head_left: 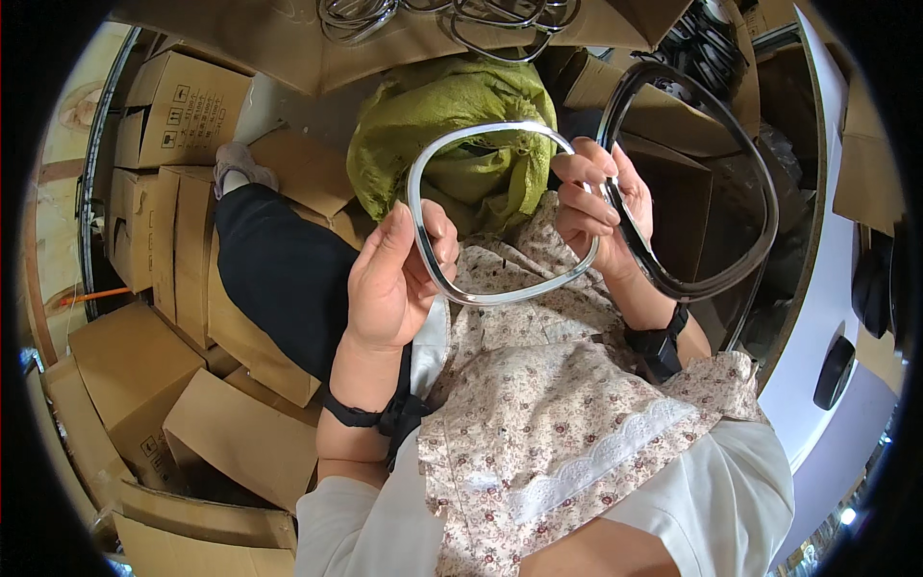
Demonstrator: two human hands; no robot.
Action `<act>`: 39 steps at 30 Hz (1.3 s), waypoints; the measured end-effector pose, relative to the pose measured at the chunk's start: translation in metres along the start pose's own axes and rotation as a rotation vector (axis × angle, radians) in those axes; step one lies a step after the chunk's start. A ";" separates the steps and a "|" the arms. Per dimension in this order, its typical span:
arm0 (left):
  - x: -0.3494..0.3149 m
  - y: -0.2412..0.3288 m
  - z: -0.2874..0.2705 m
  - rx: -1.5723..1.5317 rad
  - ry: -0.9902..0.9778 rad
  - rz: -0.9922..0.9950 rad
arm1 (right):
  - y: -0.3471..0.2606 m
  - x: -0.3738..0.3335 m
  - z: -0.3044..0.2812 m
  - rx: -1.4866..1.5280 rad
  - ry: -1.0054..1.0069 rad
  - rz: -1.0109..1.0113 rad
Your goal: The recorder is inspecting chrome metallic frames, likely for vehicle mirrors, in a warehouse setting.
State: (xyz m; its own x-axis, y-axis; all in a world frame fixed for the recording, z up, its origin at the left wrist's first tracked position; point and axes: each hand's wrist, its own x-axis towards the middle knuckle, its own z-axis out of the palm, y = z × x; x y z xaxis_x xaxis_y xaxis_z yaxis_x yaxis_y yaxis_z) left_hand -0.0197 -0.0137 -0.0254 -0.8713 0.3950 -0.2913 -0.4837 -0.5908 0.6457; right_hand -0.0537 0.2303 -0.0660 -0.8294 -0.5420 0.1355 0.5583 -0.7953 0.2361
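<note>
My left hand (389, 274) pinches the left side of a shiny chrome ring-shaped trim frame (500, 298), a rounded loop with an open middle. Opposite it, my right hand (601, 207) is closed on the chrome frame's right side and also on the left side of a larger glossy black ring-shaped frame (772, 207). The two frames meet at my right fingers, both held up over my lap. Under them lies my flowered apron (538, 394). Just beyond the chrome frame is a bunched yellow-green woven sack (404, 120).
Several chrome frames (361, 24) lie on a cardboard flap (288, 48) at the far edge. Black rings (707, 48) are heaped in a box at the far right. Cardboard boxes (197, 106) crowd the left around my leg. A white panel (817, 260) stands along the right.
</note>
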 end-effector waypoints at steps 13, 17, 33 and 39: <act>-0.006 0.021 -0.016 -0.136 0.047 0.340 | -0.070 -0.028 0.021 -0.670 0.137 -0.473; -0.010 0.025 -0.019 -0.129 -0.010 0.361 | -0.127 -0.071 0.019 -1.139 0.463 -0.913; -0.002 0.018 -0.011 -0.060 -0.167 0.312 | -0.057 -0.031 -0.029 -1.826 0.628 -0.434; -0.003 0.015 -0.009 -0.052 -0.204 0.315 | 0.001 0.002 0.012 -1.354 0.327 -0.182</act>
State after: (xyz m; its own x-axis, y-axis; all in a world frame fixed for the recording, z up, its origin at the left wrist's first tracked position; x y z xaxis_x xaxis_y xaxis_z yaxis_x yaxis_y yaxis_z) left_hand -0.0253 -0.0301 -0.0217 -0.9462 0.3169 0.0659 -0.2024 -0.7383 0.6434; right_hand -0.0553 0.2314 -0.0544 -0.9536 -0.2935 -0.0675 0.1865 -0.3999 -0.8974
